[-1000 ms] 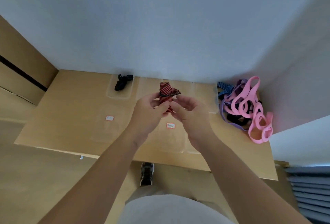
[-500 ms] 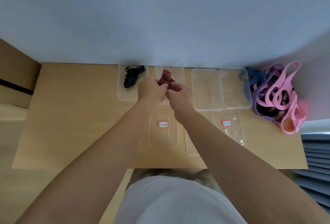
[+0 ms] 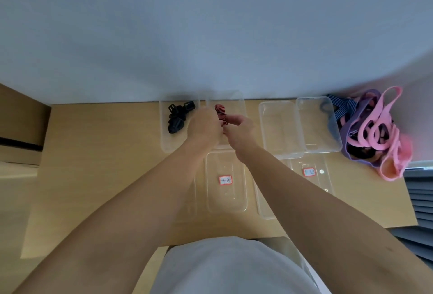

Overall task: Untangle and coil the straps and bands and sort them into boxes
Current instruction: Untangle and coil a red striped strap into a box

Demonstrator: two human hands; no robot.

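Note:
A coiled red-and-black striped strap (image 3: 220, 112) is held between both hands over the second clear box (image 3: 236, 101) at the back of the wooden table (image 3: 98, 164). My left hand (image 3: 204, 127) and my right hand (image 3: 237, 127) both pinch the coil from below. A black strap with buckles (image 3: 178, 116) lies coiled in the leftmost clear box (image 3: 165, 139). A tangled pile of pink, purple and blue-striped bands (image 3: 372, 129) sits at the table's right end.
Two more clear boxes (image 3: 281, 129) (image 3: 321, 127) stand at the back right. Clear lids with red-framed labels (image 3: 225, 180) (image 3: 309, 171) lie nearer me. The wall runs right behind the boxes. A cardboard box (image 3: 21, 127) stands at the left.
Both hands carried the striped coil forward and down from above the table's middle to over the second box at the back. The camera view tilted and shifted right.

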